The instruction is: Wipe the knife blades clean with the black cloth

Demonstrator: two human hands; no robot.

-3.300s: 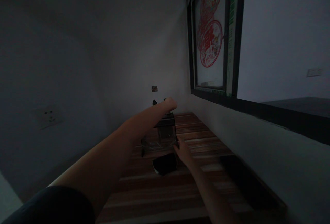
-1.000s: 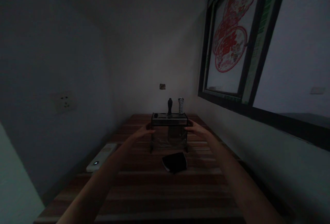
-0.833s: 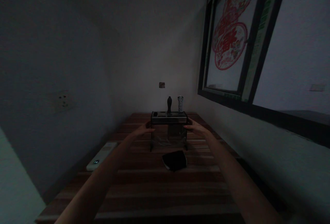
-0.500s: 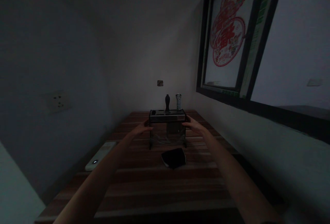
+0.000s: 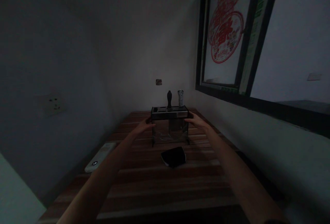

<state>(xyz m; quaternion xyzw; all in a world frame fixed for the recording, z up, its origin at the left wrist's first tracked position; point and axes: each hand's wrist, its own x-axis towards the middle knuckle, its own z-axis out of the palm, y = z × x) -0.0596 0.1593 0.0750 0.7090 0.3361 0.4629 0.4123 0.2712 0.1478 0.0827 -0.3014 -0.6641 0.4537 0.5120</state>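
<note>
A dark box with a metallic top edge and a see-through front (image 5: 161, 130) stands at the far part of the table, its side panels reaching down like legs. My left hand (image 5: 144, 125) grips its left side and my right hand (image 5: 197, 121) its right side, fingers partly hidden behind the panels. On its top stand a black bulb-shaped handle (image 5: 169, 99) and a silvery patterned cylinder (image 5: 180, 98). Dim light hides what is inside the box. Nearer to me lies a flat black piece with a pale edge (image 5: 173, 157), apart from both hands.
The striped wooden table (image 5: 160, 186) runs up to the back wall. A white slab-like device with a round dark spot (image 5: 100, 157) lies by the left edge. Wall sockets (image 5: 53, 104) are at left, and a dark-framed window (image 5: 224, 45) with red decorations is at right.
The box, with both hands on it, has shifted slightly right and higher in view, a little farther from the flat black piece. The camera view has also shifted a bit.
</note>
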